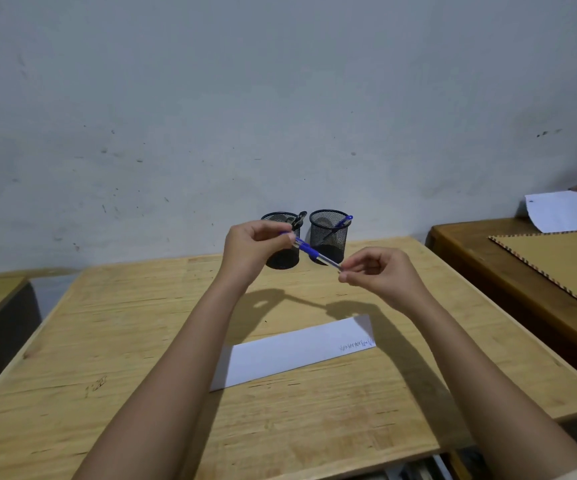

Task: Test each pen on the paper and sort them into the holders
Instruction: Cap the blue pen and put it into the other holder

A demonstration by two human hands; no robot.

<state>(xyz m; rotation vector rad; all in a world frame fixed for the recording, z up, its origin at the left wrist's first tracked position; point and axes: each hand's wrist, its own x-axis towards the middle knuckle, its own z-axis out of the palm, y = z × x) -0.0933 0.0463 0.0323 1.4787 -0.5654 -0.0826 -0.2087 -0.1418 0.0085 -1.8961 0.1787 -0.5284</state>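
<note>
Pinching a blue pen (309, 251) at either end, the left hand (252, 251) and right hand (380, 271) held it slanted in the air before the left holder (281, 261) and right holder (328, 237), which stood by the desk's (124, 341) far edge. The paper strip (290, 355) lay nearer, with bare wood wide on its left.

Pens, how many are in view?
3: a blue pen between left hand and right hand, a second blue pen in the right holder, a dark pen in the left holder; more may hide.
</note>
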